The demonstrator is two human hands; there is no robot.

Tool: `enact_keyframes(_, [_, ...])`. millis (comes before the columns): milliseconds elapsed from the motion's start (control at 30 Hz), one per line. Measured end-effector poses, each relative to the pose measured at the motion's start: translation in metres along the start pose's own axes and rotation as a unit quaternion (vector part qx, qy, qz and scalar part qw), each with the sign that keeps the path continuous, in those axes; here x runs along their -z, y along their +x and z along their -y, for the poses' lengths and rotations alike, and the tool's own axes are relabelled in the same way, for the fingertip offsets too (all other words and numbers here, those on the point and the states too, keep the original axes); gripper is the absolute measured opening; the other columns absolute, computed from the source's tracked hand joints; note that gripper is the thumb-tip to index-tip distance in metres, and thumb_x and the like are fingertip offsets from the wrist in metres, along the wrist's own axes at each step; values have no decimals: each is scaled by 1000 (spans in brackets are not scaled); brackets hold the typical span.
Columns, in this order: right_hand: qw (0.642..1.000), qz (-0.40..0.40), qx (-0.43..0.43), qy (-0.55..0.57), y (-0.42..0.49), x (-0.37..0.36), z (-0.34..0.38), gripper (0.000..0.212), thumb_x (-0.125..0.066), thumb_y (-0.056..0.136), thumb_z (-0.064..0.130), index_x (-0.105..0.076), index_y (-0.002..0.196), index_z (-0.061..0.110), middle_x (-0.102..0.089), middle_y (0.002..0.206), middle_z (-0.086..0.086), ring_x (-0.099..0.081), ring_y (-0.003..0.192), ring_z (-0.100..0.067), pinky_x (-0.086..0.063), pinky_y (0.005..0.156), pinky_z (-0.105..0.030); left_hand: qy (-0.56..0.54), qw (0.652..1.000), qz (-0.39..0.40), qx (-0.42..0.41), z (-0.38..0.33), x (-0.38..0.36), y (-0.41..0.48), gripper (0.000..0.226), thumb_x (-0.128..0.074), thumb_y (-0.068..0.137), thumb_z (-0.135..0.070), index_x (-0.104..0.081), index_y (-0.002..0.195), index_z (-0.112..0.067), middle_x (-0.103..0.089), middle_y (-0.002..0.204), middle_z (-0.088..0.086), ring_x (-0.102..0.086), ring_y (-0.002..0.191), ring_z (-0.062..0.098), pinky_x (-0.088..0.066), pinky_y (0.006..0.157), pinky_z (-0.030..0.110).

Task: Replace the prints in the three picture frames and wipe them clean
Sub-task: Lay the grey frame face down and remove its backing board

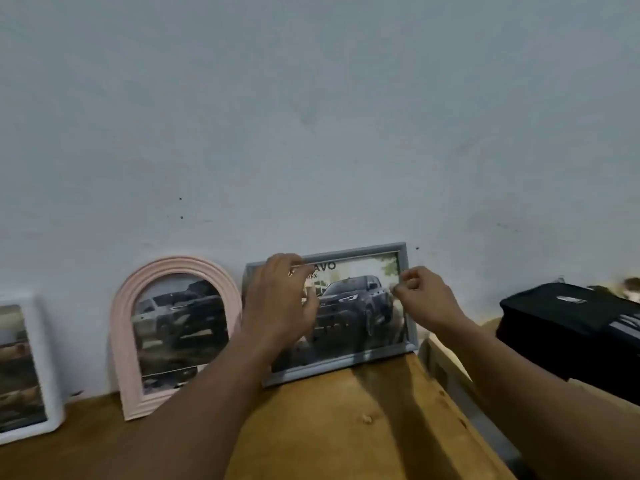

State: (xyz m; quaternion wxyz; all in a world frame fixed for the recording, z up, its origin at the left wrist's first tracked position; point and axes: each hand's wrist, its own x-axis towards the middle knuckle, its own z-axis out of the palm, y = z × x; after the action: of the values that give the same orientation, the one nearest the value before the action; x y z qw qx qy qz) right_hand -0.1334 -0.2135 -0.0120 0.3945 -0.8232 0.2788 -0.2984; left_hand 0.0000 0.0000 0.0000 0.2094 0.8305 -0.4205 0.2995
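Three picture frames lean against the pale wall on a wooden table (346,427). The grey rectangular frame (349,362) at the centre right holds a print of a dark pickup truck. My left hand (280,299) lies over its left part, fingers spread and curled at the top edge. My right hand (422,299) is at the frame's right side, fingers pinched close to the right edge; whether it touches the frame is unclear. The pink arched frame (124,341) stands to the left with a car print. A white frame (45,362) is cut off at the far left.
A black case (568,327) lies to the right, beyond the table's right edge. A wooden rail (446,368) runs along that edge. The wall (311,133) rises directly behind the frames.
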Motion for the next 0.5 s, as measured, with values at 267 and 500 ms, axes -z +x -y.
enact_keyframes(267, [989,-52,-104,89,46,-22,-29,49,-39,105,49,-43,138,14,-54,132,-12,-56,117,-31,-51,93,-44,75,995,-55,-33,15,-39,28,40,-58,83,-36,-69,118,-19,-65,119,1,-56,114,23,-45,93,43])
enact_keyframes(500, [982,-86,-86,148,48,-31,-49,48,-36,106,46,-59,91,7,-60,84,-13,-56,81,-27,-45,70,-39,74,996,-43,-24,10,-37,26,43,-55,82,-36,-67,121,-21,-64,119,1,-57,112,23,-43,95,43])
